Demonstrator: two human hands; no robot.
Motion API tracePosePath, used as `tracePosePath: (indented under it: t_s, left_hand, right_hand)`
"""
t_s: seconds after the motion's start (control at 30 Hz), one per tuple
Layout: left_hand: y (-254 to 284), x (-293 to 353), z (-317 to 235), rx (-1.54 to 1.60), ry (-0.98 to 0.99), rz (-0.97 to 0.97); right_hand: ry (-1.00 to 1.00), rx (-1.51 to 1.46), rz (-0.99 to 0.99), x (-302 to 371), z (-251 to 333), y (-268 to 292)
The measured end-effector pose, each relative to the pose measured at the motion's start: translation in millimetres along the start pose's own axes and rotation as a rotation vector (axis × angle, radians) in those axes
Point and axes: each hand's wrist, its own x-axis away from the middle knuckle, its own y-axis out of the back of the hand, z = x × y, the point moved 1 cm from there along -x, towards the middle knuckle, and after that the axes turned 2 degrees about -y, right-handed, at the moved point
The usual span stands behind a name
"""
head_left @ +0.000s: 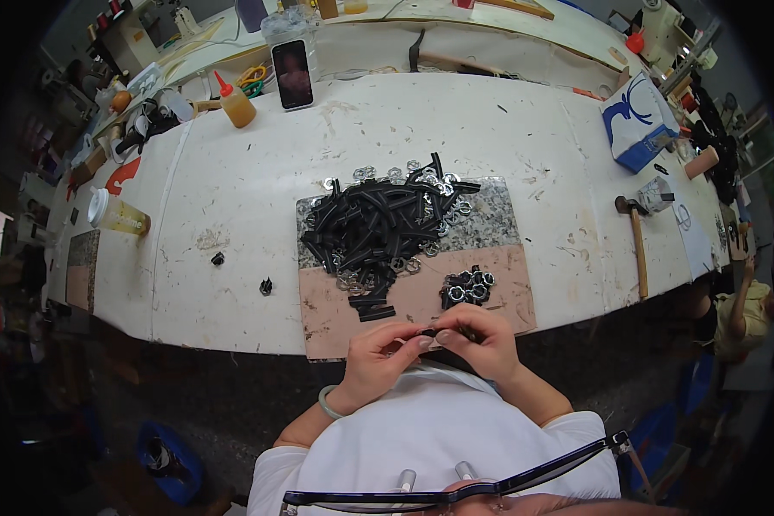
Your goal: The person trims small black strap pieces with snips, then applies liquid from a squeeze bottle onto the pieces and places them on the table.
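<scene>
Okay, far left on the white table (232,189) there's a takeaway cup (122,212) with a white lid and pale lettering printed down its side. Next come two little black bits (266,286) sitting apart, then, further back, a squeeze bottle (236,108) of amber liquid with a red tip. A phone (293,79) stands just right of that, its screen lit with a mostly dark picture.

Mid-table, a grey and pink board (494,225) carries a big messy heap of black strips (361,219), with shiny metal rings mixed in around the edges.

Below the board's front edge, the left hand (375,356) has its thumb and fingertips closed together on a small black piece (427,333). The piece sits between both hands; its far details are hidden by the fingers. A clump of black loops with rings (469,287) lies just beyond the right hand (488,346), which is pinching the piece's other side, fingers curled.

Over right, a hammer (638,245) lies near a white-and-blue box (636,120) printed with a blue antlered animal.
</scene>
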Motion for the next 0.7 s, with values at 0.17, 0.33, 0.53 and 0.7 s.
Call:
tracePosePath:
  t_s: [0.17,0.33,0.53,0.7]
  left_hand:
    - [2.1,-0.1,3.8,0.105,0.109,-0.032]
    - [1.5,-2.4,5.0,0.146,0.200,-0.017]
    - [1.8,-3.5,8.2,0.175,0.209,-0.108]
    - [2.6,-4.6,6.0,0.228,0.271,-0.122]
  right_hand:
    - [-0.588,-0.434,0.061,-0.8,-2.6,5.4]
    - [-0.644,-0.614,0.013,2.7,-13.5,4.4]
    - [-0.681,-0.696,-0.019,0.9,-8.7,-0.4]
    - [-0.774,-0.844,-0.014,2.6,-15.2,-2.2]
